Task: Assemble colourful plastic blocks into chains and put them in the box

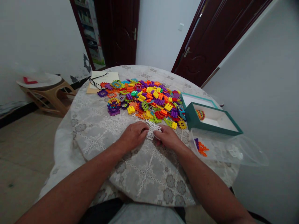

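Cloth-covered bench (pixel 144 180), a bright heap of plastic pieces (pixel 154 96), small white pieces (pixel 150 134) held at its near edge.
The heap fills the bench's middle; a clear tub (pixel 224 160) and a green box (pixel 215 129) stand to its right. Just in front of the heap, the left hand (pixel 134 135) and right hand (pixel 170 137) pinch the white pieces from opposite sides, fingers closed on them. The white lattice looks thin, so an uneven squeeze or twist could make one slip or spring loose into the heap; knuckles pushed forward might scatter the nearest pieces.
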A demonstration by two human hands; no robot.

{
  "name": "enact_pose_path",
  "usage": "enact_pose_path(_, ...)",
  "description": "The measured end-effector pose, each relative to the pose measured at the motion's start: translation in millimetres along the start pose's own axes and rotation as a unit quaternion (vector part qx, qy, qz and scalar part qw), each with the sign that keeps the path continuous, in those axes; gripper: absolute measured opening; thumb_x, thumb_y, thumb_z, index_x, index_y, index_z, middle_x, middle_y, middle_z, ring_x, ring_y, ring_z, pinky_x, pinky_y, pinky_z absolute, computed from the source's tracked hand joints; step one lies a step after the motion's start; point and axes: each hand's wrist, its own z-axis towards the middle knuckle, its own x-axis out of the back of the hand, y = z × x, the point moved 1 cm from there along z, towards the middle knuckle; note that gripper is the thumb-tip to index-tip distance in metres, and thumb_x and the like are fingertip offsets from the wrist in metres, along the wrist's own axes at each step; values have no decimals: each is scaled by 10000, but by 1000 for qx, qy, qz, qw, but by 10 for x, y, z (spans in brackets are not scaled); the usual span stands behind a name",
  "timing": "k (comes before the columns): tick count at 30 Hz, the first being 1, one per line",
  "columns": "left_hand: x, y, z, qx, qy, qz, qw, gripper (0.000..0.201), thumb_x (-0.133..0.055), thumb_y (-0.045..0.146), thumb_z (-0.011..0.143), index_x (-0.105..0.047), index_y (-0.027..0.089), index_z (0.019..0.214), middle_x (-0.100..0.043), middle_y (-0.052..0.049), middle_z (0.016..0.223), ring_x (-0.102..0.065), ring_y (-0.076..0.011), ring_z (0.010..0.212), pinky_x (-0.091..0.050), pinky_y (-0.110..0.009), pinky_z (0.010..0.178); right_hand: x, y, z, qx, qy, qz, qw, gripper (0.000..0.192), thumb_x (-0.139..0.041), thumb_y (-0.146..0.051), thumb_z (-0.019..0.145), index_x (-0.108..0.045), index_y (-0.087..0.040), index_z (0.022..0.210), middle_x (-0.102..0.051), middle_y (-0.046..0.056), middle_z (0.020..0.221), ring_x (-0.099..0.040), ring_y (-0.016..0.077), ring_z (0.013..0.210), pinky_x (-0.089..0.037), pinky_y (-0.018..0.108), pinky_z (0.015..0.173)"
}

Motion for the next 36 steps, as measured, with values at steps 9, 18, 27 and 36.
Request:
enact_pose_path(9, -26, 30, -35, 29, -79, -6, 996, 484, -704, 185, 872, -630, 191, 1350, -731, -91, 1215, -686, -205, 1058, -552, -367, 975, -3, -11, -10, 0, -8, 23, 1000, 130, -598, -319, 860, -617, -196, 824, -650, -19, 613, -596, 120, 469, -405, 180, 408)
enact_pose_path(18, -65, -13, -27, 53, -87, -5, 995, 517, -694, 141, 868, -626, 177, 1379, -710, -90, 1167, -672, -191, 1010, -540, -344, 941, -24, -99, -55, -13, -23, 1, 1000, 148, -592, -328, 908, -629, -195, 855, -677, -4, 653, -573, 115, 455, -389, 197, 409)
enact_pose_path(27, -142, -28, -14, 32, -82, -2, 996, 709, -716, 156, 880, -491, 185, 1552, -723, -110, 1236, -682, -206, 1047, -539, -359, 966, -67, -53, -29, 57, -25, -93, 994, 188, -608, -357, 942, -666, -201, 855, -650, -34, 630, -597, 134, 567, -382, 206, 539)
enact_pose_path(36, -92, -24, -11, 33, -67, -37, 997, 630, -725, 217, 890, -551, 207, 1495, -702, -86, 1203, -675, -177, 958, -554, -339, 906, -67, -76, -69, 52, -24, -60, 997, 159, -562, -281, 926, -646, -207, 813, -632, -41, 617, -593, 129, 551, -401, 203, 532)
